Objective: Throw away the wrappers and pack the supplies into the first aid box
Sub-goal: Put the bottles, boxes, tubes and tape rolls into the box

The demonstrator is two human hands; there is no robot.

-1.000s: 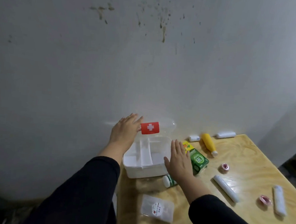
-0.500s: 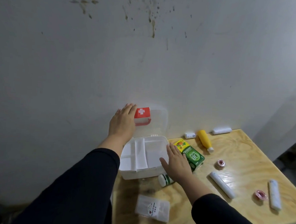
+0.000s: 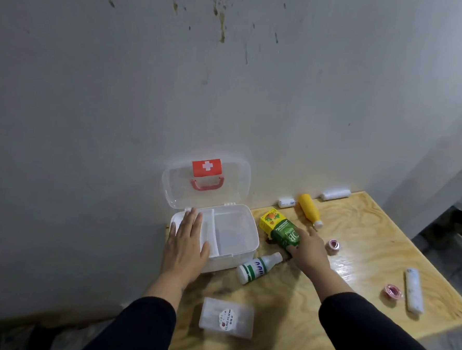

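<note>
The white first aid box (image 3: 236, 249) stands open on the table's left end, its clear lid (image 3: 207, 184) with a red cross label leaning against the wall. My left hand (image 3: 186, 242) lies flat over the box's left compartment, fingers apart. My right hand (image 3: 307, 250) reaches onto the green and yellow carton (image 3: 280, 229) just right of the box, fingers on its near end. A white bottle with green stripes (image 3: 256, 267) lies in front of the box. A yellow bottle (image 3: 307, 209) lies farther back.
On the wooden table (image 3: 369, 237): a clear cling film box (image 3: 226, 318) near the front edge, two pink tape rolls (image 3: 333, 245) (image 3: 393, 291), a white tube (image 3: 414, 290) at right, two white rolls (image 3: 286, 202) (image 3: 334, 193) by the wall. The wall stands close behind.
The lid has swung fully open against the wall. My left hand came down from the lid onto the box. My right hand moved right from the box edge to the green carton.
</note>
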